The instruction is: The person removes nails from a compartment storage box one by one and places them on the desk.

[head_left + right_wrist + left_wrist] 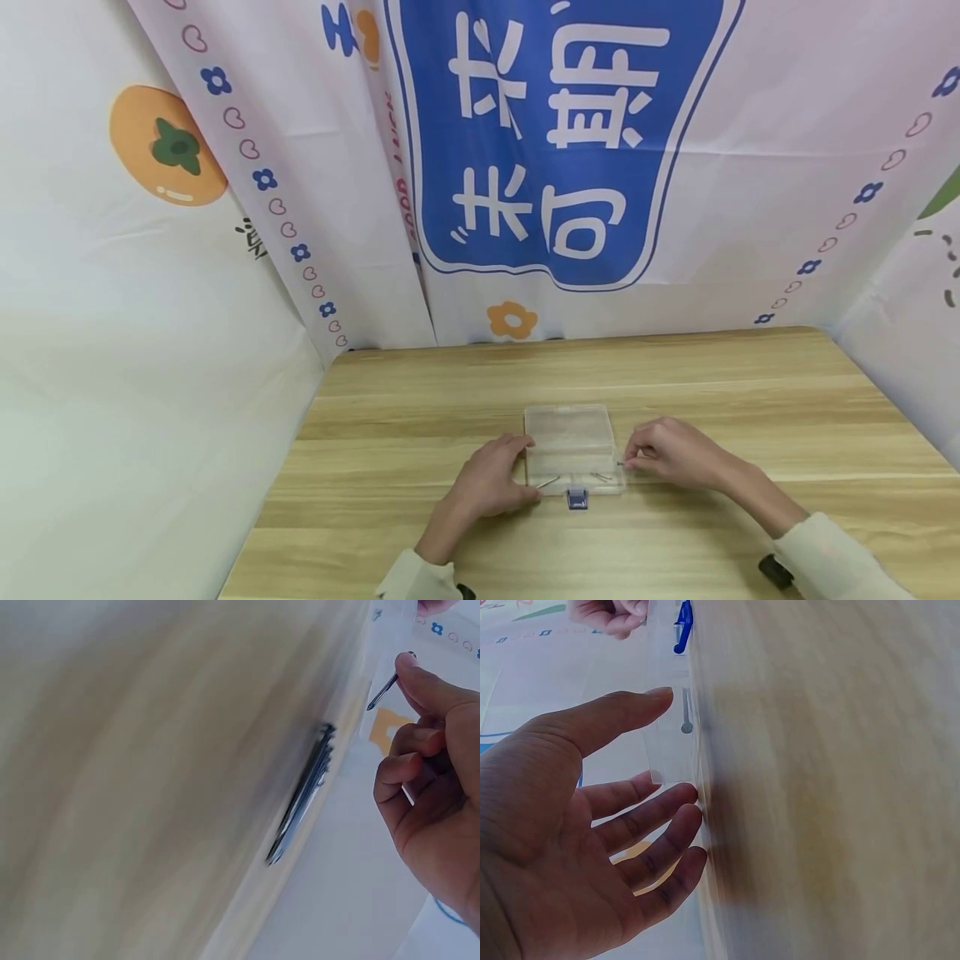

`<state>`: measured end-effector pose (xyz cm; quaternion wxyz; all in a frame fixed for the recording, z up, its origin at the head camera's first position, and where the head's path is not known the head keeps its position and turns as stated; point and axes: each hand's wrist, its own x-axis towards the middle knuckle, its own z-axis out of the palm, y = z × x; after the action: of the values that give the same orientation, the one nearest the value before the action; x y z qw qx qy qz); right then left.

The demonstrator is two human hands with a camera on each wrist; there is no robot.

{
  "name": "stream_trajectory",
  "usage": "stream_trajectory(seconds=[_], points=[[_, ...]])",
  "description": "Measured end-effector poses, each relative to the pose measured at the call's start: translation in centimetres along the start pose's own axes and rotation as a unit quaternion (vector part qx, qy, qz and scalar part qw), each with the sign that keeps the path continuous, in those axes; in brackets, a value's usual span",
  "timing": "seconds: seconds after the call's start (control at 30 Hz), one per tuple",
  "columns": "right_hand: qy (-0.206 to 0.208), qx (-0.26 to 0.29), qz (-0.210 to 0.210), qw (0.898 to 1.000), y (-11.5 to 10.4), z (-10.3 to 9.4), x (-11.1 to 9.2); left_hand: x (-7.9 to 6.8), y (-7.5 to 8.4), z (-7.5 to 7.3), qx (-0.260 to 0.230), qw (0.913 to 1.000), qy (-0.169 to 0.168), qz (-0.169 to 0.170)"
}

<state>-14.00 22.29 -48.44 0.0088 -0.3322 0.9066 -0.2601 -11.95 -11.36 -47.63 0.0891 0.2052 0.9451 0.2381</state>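
A clear plastic box [567,429] lies on the table with its lid folded back and a blue latch [577,500] at its front. Inside, a few metal nails [602,477] lie at the right and a nail [548,482] at the left. My left hand [489,477] holds the box's left end, thumb at the front corner and index finger towards the hinge. At the right end, my right hand [670,454] pinches a nail [383,692] between thumb and index finger, its pointed tip sticking out. The other right fingers are curled in.
Several nails [300,799] lie bunched on the wooden table [390,417] by the right hand, hidden in the head view. Printed cloth [465,304] hangs behind the table and along its sides. Dark bands [776,572] show at the sleeves.
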Motion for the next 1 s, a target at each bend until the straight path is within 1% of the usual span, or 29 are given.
stream_trajectory(seconds=[0.23,0.4,0.6,1.0], points=[[0.009,0.007,0.002,1.000,1.2,-0.5,-1.6,0.1,-0.1,0.1,0.004,1.0000,0.002,-0.001],[0.008,0.012,-0.001,1.000,1.9,-0.7,-2.4,0.1,-0.1,0.1,0.005,1.0000,0.002,0.000],[0.017,0.001,-0.007,1.000,2.8,-1.0,-3.4,0.1,-0.1,0.0,0.006,1.0000,0.001,0.001],[0.017,-0.006,-0.001,1.000,3.6,-1.6,-4.7,0.1,0.0,0.0,0.002,1.0000,0.000,0.001]])
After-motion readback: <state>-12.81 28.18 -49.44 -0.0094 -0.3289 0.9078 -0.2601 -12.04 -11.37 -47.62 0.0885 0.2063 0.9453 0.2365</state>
